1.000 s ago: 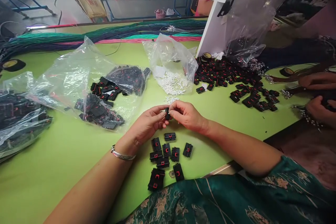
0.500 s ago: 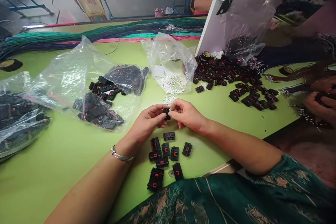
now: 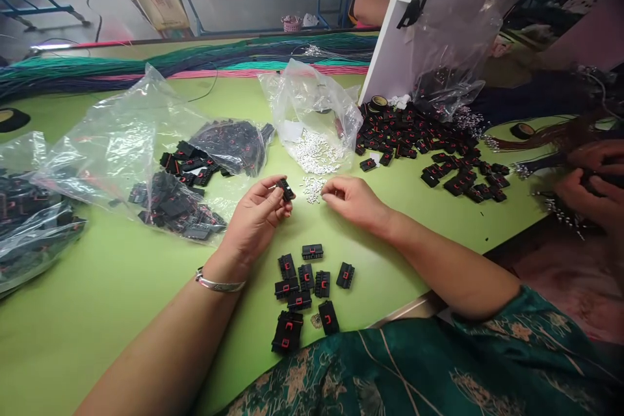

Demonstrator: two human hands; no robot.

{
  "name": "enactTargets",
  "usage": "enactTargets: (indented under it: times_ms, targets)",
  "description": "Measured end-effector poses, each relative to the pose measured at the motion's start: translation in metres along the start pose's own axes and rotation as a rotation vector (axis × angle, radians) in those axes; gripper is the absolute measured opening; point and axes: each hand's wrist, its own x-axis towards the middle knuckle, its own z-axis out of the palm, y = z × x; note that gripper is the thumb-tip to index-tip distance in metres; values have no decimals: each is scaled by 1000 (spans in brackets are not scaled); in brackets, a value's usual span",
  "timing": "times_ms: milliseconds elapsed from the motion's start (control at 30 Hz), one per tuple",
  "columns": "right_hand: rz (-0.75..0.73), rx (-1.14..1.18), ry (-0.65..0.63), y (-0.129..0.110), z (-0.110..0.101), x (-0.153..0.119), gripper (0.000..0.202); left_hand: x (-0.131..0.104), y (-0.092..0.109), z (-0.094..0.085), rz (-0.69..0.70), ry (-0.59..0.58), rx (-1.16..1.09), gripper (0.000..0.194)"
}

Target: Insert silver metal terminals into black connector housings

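While a clear bag [image 3: 26, 153] runs out of view at far left, the left hand [image 3: 254, 213] pinches a black connector [image 3: 285, 190], shifted leftward from half a second ago; past loose white pieces [image 3: 311, 189], the right hand [image 3: 357, 204], now withdrawn from it, curls narrowly, its hold impossible to tell.

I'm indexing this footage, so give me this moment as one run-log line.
left hand: holds black connector | right hand: beside loose white pieces, grip unclear | nearby: more black connectors on green table
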Motion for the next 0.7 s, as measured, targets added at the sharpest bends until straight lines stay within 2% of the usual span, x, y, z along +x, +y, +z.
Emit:
enactTargets:
  times_ms: [100, 200, 367, 433, 533, 633, 700]
  targets:
    - [-131, -273, -124, 0, 3, -3, 12, -1, -2, 0, -32, -10, 24, 37]
    - [-172, -482, -201, -3, 8, -3, 16, -3, -3, 1, -52, -19, 39, 39]
    - [-216, -655, -239, -3, 14, 2, 20, -2, -3, 0, -52, -41, 45, 40]
    - [-221, -580, -204, -2, 13, 2, 17, -3, -4, 0, -57, -43, 49, 39]
    - [-239, -225, -99, -4, 9, -1, 11, -4, -4, 2, -74, -56, 54, 39]
    - [-153, 129, 3, -13, 5, -6, 10, -7, -6, 6, -78, -96, 63, 38]
    - [-100, 253, 19, -22, 5, -9, 9, -9, -7, 9, -77, -109, 74, 37]
